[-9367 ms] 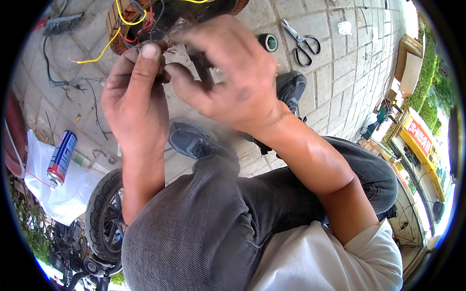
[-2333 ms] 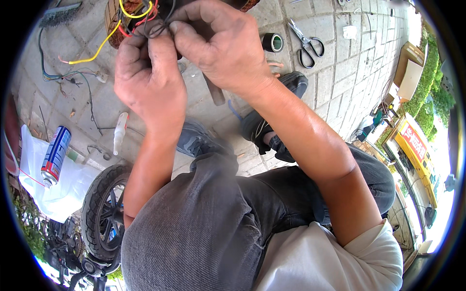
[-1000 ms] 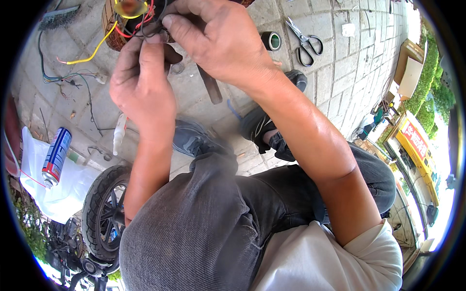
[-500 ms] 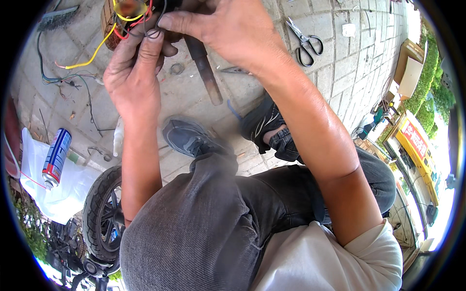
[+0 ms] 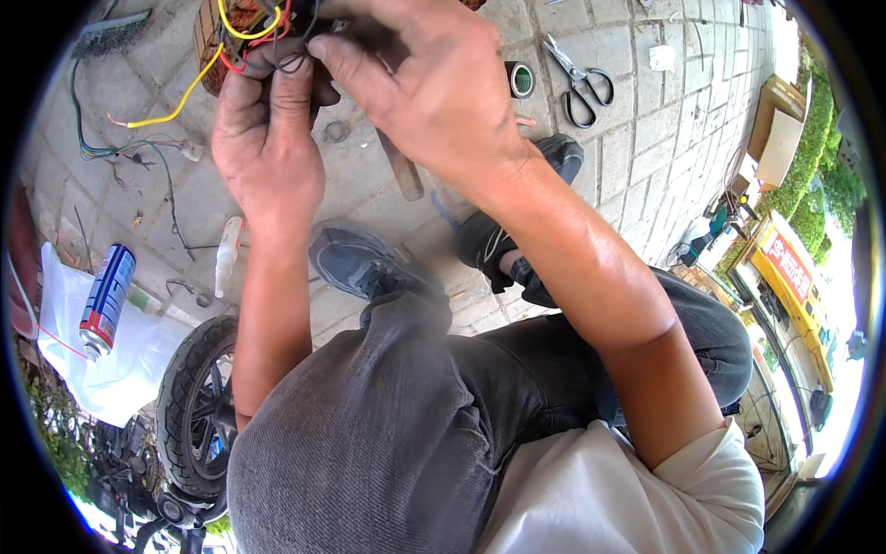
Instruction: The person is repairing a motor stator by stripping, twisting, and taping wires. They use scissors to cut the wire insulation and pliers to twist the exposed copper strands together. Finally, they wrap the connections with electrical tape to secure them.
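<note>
My left hand [image 5: 268,148] is closed near the top edge, its thumb and fingers pinching a thin black wire [image 5: 293,63] that bends in a small loop. Against the same wire, my right hand [image 5: 434,97] has its thumb bent in, the fingers curled and partly hidden. Just behind the left fingers sits a coil of copper windings [image 5: 214,46], cut off by the frame's edge. A yellow wire [image 5: 175,109] with a bare end hangs from it, and a red wire [image 5: 231,65] shows beside. Below the right hand lies a dark rod [image 5: 403,171] on the paving.
Scissors [image 5: 580,83] and a tape roll [image 5: 520,80] lie to the right. At left are a wire harness [image 5: 138,148], a brush [image 5: 111,35], a white bottle [image 5: 227,258], a spray can [image 5: 108,295] on a plastic bag [image 5: 138,369], and a wheel [image 5: 189,406]. A metal ring [image 5: 337,131] lies between.
My right hand has turned and come slightly lower, uncovering the tape roll and a shoe toe while covering more of the rod. My left hand has shifted a little right, still pinching the black wire.
</note>
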`<state>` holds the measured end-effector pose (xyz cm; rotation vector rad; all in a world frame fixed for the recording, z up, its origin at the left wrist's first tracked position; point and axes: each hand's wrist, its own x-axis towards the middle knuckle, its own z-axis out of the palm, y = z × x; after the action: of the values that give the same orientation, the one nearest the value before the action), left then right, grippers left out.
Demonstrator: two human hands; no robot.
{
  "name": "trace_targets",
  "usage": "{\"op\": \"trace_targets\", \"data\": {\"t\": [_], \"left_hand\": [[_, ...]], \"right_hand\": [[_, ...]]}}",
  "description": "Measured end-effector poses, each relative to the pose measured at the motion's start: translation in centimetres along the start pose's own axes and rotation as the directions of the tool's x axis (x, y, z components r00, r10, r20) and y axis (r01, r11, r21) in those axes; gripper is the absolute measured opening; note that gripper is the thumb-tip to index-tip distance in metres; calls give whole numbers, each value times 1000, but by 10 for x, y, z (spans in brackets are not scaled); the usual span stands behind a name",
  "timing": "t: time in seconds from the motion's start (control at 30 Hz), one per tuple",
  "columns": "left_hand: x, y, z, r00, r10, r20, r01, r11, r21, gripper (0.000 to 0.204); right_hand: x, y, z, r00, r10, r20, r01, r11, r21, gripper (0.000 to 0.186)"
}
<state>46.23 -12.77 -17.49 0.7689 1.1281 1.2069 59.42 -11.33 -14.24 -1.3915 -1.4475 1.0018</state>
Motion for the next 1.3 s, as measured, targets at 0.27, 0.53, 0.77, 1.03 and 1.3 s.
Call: {"op": "trace_targets", "data": {"t": [0.27,0.53,0.77,1.03,1.3], "left_hand": [[0,1,-2,999,37,-33,-35,997,65,12],[-9,6,9,981,128,-144,-86,960,266,15],[-16,9,12,981,143,-133,-107,963,247,17],[-8,0,5,961,271,-63,-225,890,397,13],[3,11,-6,921,355,159,-349,574,741,14]], "right_hand": [[10,3,-11,958,-169,230,204,969,-141,24],[12,4,-9,950,-173,260,255,910,-326,21],[10,3,-3,976,-141,164,195,901,-387,20],[31,-29,-29,800,383,461,-432,902,1,19],[36,0,-23,851,216,479,-297,950,100,24]]}}
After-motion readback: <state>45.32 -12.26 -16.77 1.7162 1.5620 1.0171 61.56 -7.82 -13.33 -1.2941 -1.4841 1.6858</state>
